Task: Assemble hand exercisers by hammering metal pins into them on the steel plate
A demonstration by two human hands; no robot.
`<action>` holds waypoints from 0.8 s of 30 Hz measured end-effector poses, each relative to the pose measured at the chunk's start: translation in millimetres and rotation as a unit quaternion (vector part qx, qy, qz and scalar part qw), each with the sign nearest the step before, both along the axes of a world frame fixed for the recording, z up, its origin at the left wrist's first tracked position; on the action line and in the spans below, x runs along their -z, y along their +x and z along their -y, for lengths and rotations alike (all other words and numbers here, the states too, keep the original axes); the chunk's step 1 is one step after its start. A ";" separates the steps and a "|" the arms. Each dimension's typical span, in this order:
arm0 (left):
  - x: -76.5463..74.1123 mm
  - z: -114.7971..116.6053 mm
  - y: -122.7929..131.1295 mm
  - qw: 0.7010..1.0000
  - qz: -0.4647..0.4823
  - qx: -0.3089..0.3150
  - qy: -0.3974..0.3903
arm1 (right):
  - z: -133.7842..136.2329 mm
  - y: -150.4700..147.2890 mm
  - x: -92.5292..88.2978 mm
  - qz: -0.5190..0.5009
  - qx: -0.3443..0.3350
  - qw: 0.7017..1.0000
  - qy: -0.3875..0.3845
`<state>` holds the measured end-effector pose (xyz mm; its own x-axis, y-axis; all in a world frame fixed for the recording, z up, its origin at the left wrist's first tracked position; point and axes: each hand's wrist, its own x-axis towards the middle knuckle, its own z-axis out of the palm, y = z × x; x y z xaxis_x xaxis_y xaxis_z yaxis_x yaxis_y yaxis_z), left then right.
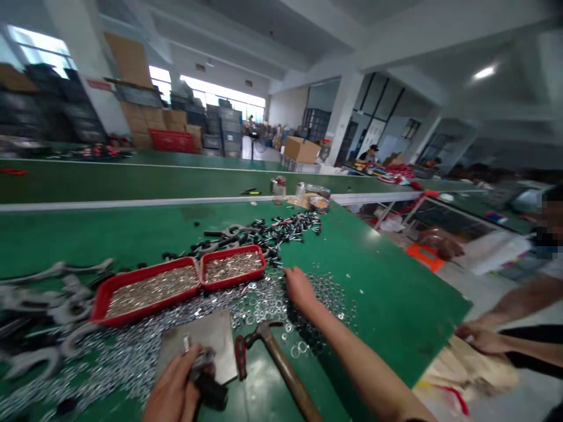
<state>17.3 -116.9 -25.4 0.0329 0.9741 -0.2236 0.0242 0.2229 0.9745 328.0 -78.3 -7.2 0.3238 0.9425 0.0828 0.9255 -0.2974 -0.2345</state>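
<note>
My left hand [173,384] is wrapped round a metal part with a black end [206,375], low over a grey metal plate [202,337]. My right hand [299,288] reaches to the edge of a pile of black-headed bolts [290,228], its fingers pressed together; what they hold, if anything, is too small to tell. Loose metal washers [329,293] lie around and beneath it. Just left of it is a red tray [233,266] of small metal pieces, joined by a longer red tray [149,290]. A hammer [281,357] and red-handled pliers [240,356] lie between my hands.
Grey metal clamp-like parts [39,316] are heaped at the left. Jars [279,190] and a round tin [319,204] stand at the table's far edge. At the right, a person's hands [481,339] are over brown sacking [470,369] beside the green table [396,293].
</note>
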 end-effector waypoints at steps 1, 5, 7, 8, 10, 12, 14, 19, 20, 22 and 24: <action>-8.1 4.4 10.3 1.000 0.017 -0.011 -0.010 | 10.4 5.8 -3.3 -0.009 -0.016 1.000 0.007; -22.0 11.6 36.3 0.976 0.206 -0.006 -0.074 | 23.4 33.0 -3.9 -0.040 -0.056 0.996 0.051; -20.9 13.2 31.4 0.968 0.242 -0.018 -0.070 | 22.7 37.6 -1.1 -0.052 -0.081 0.992 0.083; -20.1 15.3 26.6 0.967 0.244 -0.027 -0.063 | 24.3 36.2 0.0 -0.059 -0.094 0.989 0.099; -18.4 20.6 18.7 0.968 0.244 -0.034 -0.049 | 30.8 27.1 3.4 -0.079 -0.120 0.982 0.123; -16.9 23.6 17.7 0.968 0.248 -0.026 -0.034 | 34.9 13.0 10.9 -0.102 -0.138 0.976 0.133; -15.6 22.2 24.0 0.968 0.250 -0.008 -0.020 | 30.8 -0.5 21.8 -0.114 -0.146 0.974 0.133; -11.1 13.9 32.0 0.960 0.277 -0.010 -0.043 | 7.9 -10.4 33.2 -0.106 -0.163 0.972 0.131; -9.6 14.1 27.3 0.957 0.284 -0.022 -0.050 | 8.1 -10.6 30.5 -0.103 -0.168 0.972 0.131; -6.2 17.3 13.7 0.953 0.292 -0.051 -0.060 | 15.1 -14.9 23.4 -0.103 -0.191 0.969 0.115; -3.3 22.3 0.4 0.950 0.294 -0.076 -0.070 | 25.4 -26.2 18.3 -0.108 -0.233 0.963 0.077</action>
